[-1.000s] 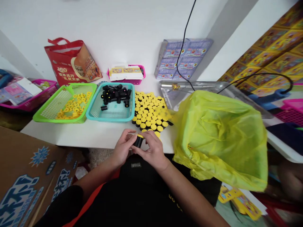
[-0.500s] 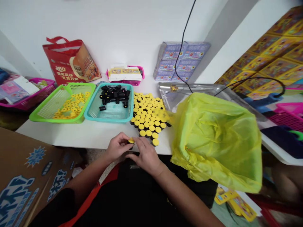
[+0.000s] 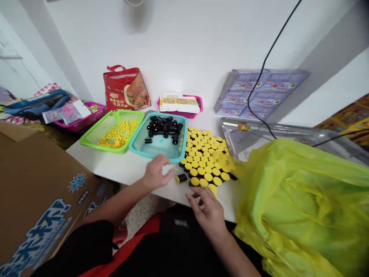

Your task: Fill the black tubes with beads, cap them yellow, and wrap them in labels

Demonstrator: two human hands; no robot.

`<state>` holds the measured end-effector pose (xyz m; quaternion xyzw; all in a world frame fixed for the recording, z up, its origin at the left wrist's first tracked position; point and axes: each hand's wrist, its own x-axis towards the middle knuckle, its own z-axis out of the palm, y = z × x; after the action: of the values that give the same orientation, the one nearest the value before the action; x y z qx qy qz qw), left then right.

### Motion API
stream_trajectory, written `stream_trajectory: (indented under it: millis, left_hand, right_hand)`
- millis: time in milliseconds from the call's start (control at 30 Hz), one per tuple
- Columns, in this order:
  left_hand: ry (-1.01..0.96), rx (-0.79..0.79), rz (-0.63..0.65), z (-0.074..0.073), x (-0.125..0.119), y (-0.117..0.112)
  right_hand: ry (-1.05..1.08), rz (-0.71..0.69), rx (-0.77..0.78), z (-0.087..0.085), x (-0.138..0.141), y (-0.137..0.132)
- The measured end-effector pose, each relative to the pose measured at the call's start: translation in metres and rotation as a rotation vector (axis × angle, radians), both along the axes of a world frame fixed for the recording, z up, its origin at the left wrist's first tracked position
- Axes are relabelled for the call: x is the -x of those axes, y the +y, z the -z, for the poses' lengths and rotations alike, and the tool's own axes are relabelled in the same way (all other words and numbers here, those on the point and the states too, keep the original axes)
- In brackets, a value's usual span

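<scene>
While a small yellow-capped black tube [image 3: 181, 178] lies loose on the white table [image 3: 121, 169], nothing is gripped: the open left hand [image 3: 157, 173] and open right hand [image 3: 206, 209] are held near it.

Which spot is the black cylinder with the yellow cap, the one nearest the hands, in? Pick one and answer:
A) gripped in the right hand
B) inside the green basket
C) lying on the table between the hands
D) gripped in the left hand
C. The black cylinder lies on its side on the white table, between the left hand and the right hand, gripped by neither.
</scene>
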<state>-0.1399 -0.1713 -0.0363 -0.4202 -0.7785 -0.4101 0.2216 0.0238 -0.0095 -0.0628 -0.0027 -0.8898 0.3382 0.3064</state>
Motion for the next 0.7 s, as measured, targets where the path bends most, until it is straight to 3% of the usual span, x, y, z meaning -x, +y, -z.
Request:
stream_trajectory:
  millis: [100, 167, 200, 300, 400, 533, 700]
  left_hand:
    - [-0.032, 0.289, -0.239, -0.041, 0.059, -0.008]
    - [-0.144, 0.645, -0.351, -0.059, 0.1, -0.006]
    - [-0.181, 0.727, -0.359, -0.064, 0.117, -0.003]
    - [-0.256, 0.881, -0.336, -0.063, 0.148, 0.003]
    - [-0.297, 0.979, -0.307, -0.054, 0.157, 0.006]
    - [-0.293, 1.032, -0.291, -0.046, 0.161, 0.007]
    - [-0.271, 1.05, -0.276, -0.05, 0.165, 0.005]
  right_hand:
    - [-0.026, -0.061, -0.038, 0.004, 0.001, 0.0]
    - [-0.066, -0.101, -0.15, 0.006, 0.005, -0.003]
    - [-0.092, -0.103, -0.231, 0.006, 0.008, -0.005]
    - [-0.233, -0.078, -0.527, -0.002, 0.028, -0.02]
    - [-0.499, -0.09, -0.741, -0.015, 0.058, -0.038]
    - [-0.66, -0.069, -0.743, -0.026, 0.09, -0.051]
    - [-0.582, -0.044, -0.673, -0.03, 0.09, -0.044]
